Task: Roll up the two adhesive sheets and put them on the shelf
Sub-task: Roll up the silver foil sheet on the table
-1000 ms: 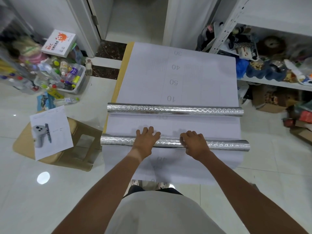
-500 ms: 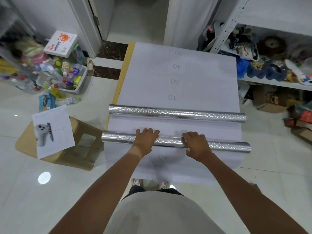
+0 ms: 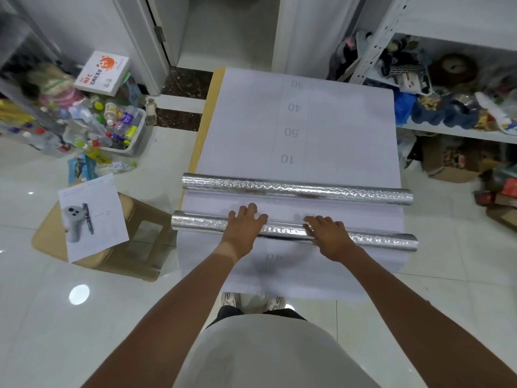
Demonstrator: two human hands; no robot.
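Note:
Two white adhesive sheets lie unrolled on a long table, printed numbers facing up. Each is partly rolled into a silver embossed tube lying across the table. The far roll rests untouched. The near roll lies under both palms. My left hand presses flat on its middle, fingers spread and reaching past it onto the sheet. My right hand lies draped over it further right, fingers loosely curved. The white shelf stands to the right of the table, crowded with items.
The table's wooden edge shows on the left. A brown stool bearing a printed paper stands left of the table. A bin of bottles sits on the floor behind it. Cardboard boxes lie under the shelf.
Both hands have pushed forward and the near roll has turned away from me, narrowing the gap to the far roll. My left fingers now reach past the roll.

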